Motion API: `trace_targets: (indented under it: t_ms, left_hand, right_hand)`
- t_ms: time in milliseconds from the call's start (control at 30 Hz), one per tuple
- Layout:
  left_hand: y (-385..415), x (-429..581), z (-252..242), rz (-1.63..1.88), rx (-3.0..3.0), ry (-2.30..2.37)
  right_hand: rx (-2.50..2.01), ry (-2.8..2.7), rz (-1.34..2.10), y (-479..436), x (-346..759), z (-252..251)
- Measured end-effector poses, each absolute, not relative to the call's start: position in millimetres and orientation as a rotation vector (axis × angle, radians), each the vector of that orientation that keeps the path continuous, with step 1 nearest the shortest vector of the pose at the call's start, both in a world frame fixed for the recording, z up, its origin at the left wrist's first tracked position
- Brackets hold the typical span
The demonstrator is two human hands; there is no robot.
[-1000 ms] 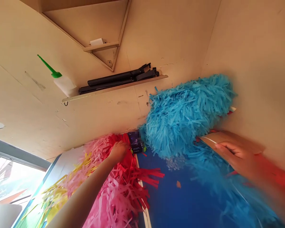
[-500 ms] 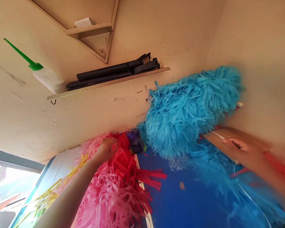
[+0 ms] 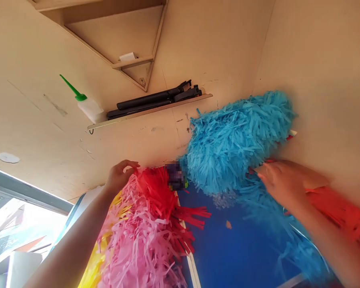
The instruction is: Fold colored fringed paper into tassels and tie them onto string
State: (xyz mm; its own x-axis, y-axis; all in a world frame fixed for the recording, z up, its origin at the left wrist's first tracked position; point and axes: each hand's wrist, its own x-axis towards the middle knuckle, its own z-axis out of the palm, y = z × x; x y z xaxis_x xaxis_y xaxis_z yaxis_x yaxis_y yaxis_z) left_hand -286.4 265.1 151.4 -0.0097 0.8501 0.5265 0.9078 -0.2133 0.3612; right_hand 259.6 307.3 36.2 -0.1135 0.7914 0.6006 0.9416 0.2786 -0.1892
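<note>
My left hand (image 3: 122,175) is at the top of the red tissue-paper fringe (image 3: 159,190), its thumb and forefinger pinched on the upper edge. Pink fringe (image 3: 141,244) hangs just below, with yellow fringe (image 3: 96,258) along its left side. On the right, my right hand (image 3: 277,182) is closed beside the lower edge of the light-blue fringed bundle (image 3: 237,140). A white string (image 3: 309,237) runs up to the underside of this hand; its fingertips are partly blurred. Brown cardboard (image 3: 313,176) shows behind the hand.
A blue surface (image 3: 225,248) lies between the fringes, with a pale strip (image 3: 192,270) along its left. A blurred-out dark object (image 3: 177,176) stands by the wall. Above, a narrow shelf (image 3: 150,113) bears a black tripod-like item (image 3: 153,98) and a green-tipped bottle (image 3: 90,109). More red fringe (image 3: 342,212) lies right.
My left hand has shifted left and up, lifting the red fringe's edge. My right hand has moved left toward the blue bundle, now covering much of the cardboard. The camera view has shifted.
</note>
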Motion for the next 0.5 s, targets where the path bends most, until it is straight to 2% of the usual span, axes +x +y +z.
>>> trace_targets:
  t_ms: [100,233,400,500]
  left_hand:
    - [251,-263,175,-1.149,-1.937,-1.883]
    - [231,-231,209,-1.113,-1.838,-1.768]
    - [199,-200,248,-1.128,-1.703,-1.638]
    - [177,-174,253,-1.172,-1.711,-1.602]
  right_hand:
    - [-1.275,-2.105,0.087,275,199,51]
    - [-1.026,-1.972,0.613,235,125,75]
    - [-0.723,-1.810,0.986,203,78,103]
    - [-0.585,-1.791,1.232,182,55,109]
